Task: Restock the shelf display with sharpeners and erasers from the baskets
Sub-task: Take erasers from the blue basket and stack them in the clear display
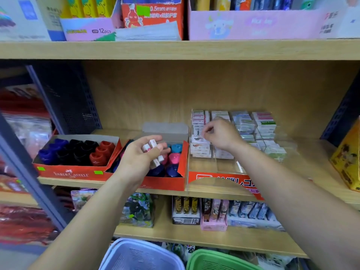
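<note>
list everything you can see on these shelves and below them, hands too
held erasers: about four, white with pink ends, in the left hand
stacked erasers: many, white, green and pink sleeves, in the clear display
clear display: one, clear with red label, middle shelf, right
Faber-Castell box: one, red, middle shelf left, holds blue, black, red sharpeners
second red box: one, beside it, holds blue, pink, teal sharpeners
baskets: two, pale blue and green, bottom of view
yellow box: one, middle shelf, right edge
left hand: grips the held erasers over the second red box
right hand: fingers curled at the stacked erasers; hold unclear
</note>
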The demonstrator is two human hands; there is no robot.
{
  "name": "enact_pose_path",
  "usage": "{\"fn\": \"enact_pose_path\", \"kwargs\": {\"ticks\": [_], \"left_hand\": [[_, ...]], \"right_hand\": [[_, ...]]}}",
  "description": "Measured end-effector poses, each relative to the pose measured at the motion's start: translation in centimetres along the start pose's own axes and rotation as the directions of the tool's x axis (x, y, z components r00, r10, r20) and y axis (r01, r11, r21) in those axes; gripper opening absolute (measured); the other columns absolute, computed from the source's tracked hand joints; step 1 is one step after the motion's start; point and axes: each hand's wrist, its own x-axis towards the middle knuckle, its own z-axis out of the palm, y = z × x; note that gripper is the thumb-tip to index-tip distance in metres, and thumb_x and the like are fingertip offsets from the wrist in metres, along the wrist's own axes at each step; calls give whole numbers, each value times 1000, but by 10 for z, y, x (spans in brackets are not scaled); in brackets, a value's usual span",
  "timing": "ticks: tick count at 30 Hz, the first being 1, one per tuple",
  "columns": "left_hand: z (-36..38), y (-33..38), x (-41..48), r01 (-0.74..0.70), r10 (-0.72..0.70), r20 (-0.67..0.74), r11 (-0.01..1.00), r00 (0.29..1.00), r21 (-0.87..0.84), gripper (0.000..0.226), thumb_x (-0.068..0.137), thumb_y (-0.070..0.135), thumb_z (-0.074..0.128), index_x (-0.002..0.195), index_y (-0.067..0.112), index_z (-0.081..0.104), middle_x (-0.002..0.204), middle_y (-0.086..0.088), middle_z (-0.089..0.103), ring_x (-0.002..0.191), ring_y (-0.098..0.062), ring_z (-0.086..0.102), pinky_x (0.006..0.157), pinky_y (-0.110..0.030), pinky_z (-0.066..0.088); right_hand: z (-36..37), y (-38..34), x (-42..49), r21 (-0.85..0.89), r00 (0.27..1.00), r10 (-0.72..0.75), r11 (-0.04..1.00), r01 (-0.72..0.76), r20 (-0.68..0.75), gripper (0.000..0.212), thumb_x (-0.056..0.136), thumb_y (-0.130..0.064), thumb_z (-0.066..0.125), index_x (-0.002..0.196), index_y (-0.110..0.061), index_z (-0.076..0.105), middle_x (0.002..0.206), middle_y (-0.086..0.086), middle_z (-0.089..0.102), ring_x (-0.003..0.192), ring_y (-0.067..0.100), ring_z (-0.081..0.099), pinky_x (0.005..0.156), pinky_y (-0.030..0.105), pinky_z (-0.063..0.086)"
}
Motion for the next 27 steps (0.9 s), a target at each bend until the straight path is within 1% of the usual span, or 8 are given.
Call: {"fn": "enact_pose_path", "kwargs": {"ticks": [3, 7, 10, 12, 16, 20, 23, 27], "left_hand": [[-1, -1, 2, -17, 16, -12, 999, 1000, -30, 18, 99, 3, 58, 114, 10, 65, 100, -8, 77, 102, -26, 74, 87, -35, 59], [9, 5, -1, -47, 47, 2, 999, 999, -26, 13, 97, 8, 61, 109, 9, 66, 96, -8, 78, 101, -26, 75, 91, -43, 56], [23, 13, -6, -88, 88, -5, 996, 996, -34, 11, 90, 15, 69, 100, 11, 70, 93, -11, 77, 95, -28, 74, 89, -47, 58], [34, 18, -10, -98, 98, -11, 993, 995, -71, 14, 83, 21, 74, 94, 12, 73, 91, -13, 77, 85, -30, 71, 84, -49, 57], [53, 23, -17, -85, 85, 2, 990, 996, -114, 10, 89, 14, 73, 98, 8, 73, 92, -14, 76, 79, -30, 68, 68, -38, 57], [60, 26, -24, -75, 78, 24, 989, 997, -124, 22, 87, 16, 73, 108, 9, 71, 99, -15, 77, 89, -29, 74, 72, -36, 59], [60, 29, -29, -101, 103, 39, 994, 994, -36, 19, 93, 11, 70, 112, 9, 70, 96, -11, 79, 88, -24, 77, 71, -27, 60], [62, 29, -34, -91, 86, 46, 990, 995, 107, 14, 97, 14, 67, 111, 13, 67, 89, -4, 79, 82, -15, 77, 57, -21, 55]], "right_hand": [[1, 1, -2, -42, 999, -13, 999, 11, -30, 13, 92, -21, 64, 86, -24, 75, 106, 3, 60, 95, 21, 61, 83, 32, 48], [-10, -20, -27, 182, 980, -18, 982, 55, -198, 14, 94, -21, 62, 93, -26, 76, 100, -8, 69, 86, 6, 61, 80, 30, 49], [-18, -50, -67, 425, 992, -97, 897, 124, -85, 12, 93, -19, 68, 90, -29, 73, 85, -16, 71, 76, -2, 61, 72, 19, 49], [-17, -60, -87, 538, 993, -121, 836, 108, -12, 7, 89, -22, 74, 93, -28, 73, 86, -9, 71, 80, 6, 67, 76, 24, 57], [-13, -65, -103, 664, 999, -47, 747, 24, 16, 16, 85, -17, 80, 94, -23, 69, 87, 3, 73, 79, 21, 73, 75, 31, 61], [-24, -63, -111, 783, 998, 5, 620, -47, 57, 10, 91, -6, 72, 101, -8, 71, 84, 10, 75, 74, 21, 75, 68, 28, 59], [-34, -56, -116, 806, 996, 35, 586, -90, 86, 13, 92, -9, 71, 105, -7, 71, 86, 12, 77, 76, 21, 74, 70, 28, 59], [-36, -52, -122, 811, 990, 73, 568, -140, 120, 13, 92, -8, 71, 104, -3, 69, 87, 14, 77, 77, 24, 76, 74, 33, 62]]}}
